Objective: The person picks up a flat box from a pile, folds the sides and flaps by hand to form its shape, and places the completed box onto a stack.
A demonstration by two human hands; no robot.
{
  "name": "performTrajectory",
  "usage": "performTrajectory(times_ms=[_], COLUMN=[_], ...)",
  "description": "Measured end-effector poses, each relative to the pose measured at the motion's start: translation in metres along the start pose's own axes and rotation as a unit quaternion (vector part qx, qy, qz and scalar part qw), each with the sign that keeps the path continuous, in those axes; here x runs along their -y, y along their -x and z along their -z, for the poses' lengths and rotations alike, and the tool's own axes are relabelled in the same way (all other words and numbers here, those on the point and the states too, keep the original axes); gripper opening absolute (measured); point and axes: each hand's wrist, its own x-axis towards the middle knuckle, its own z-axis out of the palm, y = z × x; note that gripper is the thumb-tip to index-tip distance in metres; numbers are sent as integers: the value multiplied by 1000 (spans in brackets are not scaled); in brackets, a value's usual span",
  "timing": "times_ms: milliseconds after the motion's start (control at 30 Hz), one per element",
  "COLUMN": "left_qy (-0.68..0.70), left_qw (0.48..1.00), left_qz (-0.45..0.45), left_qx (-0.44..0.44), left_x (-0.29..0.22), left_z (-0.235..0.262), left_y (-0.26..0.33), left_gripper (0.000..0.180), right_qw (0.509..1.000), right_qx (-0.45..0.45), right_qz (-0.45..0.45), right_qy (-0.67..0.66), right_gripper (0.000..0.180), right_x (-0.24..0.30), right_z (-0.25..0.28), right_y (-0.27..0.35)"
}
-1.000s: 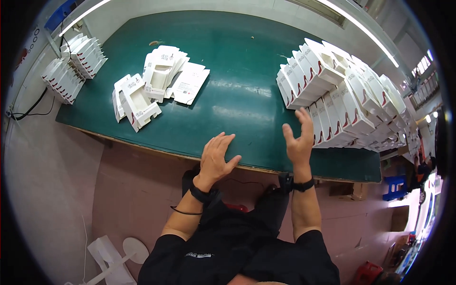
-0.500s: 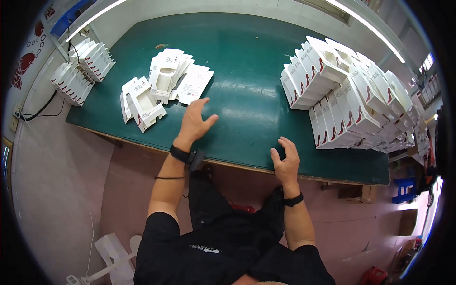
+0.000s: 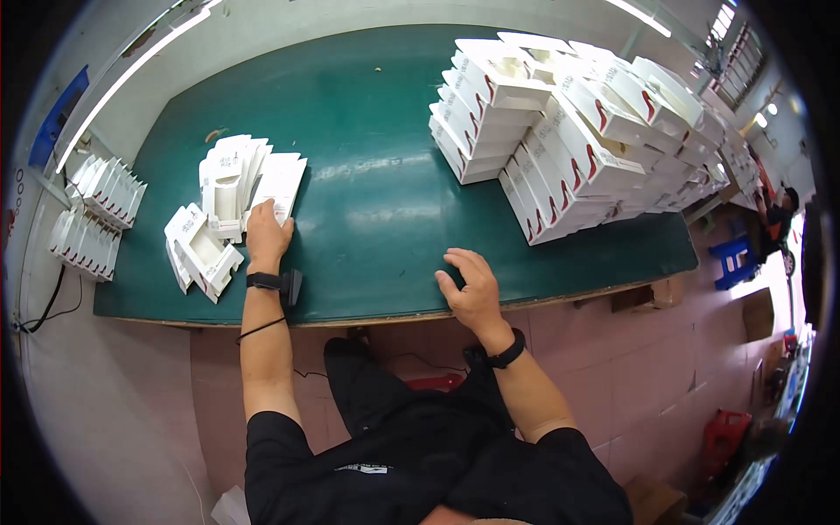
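Note:
My left hand reaches across the green table and rests its fingers on the near edge of a flat white carton blank. That blank lies at the right side of a loose pile of white folded cartons. A smaller heap of open white cartons lies just left of my left wrist. My right hand hovers over the table's front edge with curled fingers and nothing in it. A black band is on each wrist.
A big stack of assembled white boxes with red marks fills the table's right side. Two rows of white cartons stand at the far left edge. A blue stool and another person are at the right.
My left hand has moved forward and left from above the table's front edge onto the carton blank. My right hand has dropped from a raised position to the table's front edge.

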Motion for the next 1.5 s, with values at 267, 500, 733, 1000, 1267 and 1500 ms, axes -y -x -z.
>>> performTrajectory(times_ms=[267, 500, 733, 1000, 1267, 1500], left_qy=[42, 94, 181, 444, 475, 449], left_qw=[995, 972, 928, 874, 874, 876], left_qz=[-41, -36, -49, 33, -90, -177], left_qx=[-77, -210, -321, -193, -40, -7], left_x=[7, -15, -25, -65, -101, -118], left_z=[-3, 28, 57, 82, 109, 113], left_y=[4, 26, 64, 128, 156, 162], left_gripper=[32, 18, 18, 14, 15, 21], right_qw=[1000, 1000, 1000, 995, 990, 981], right_qx=[4, -3, 4, 1, -90, 150], right_qz=[3, 13, 19, -62, 40, 123], right_qy=[-10, -3, -3, -81, -103, -4], right_gripper=[26, 24, 24, 34, 40, 27], right_x=[1, 1, -1, 4, 70, 72], right_z=[1, 1, 1, 9, 50, 61], right_y=[-1, 1, 3, 0, -27, -21])
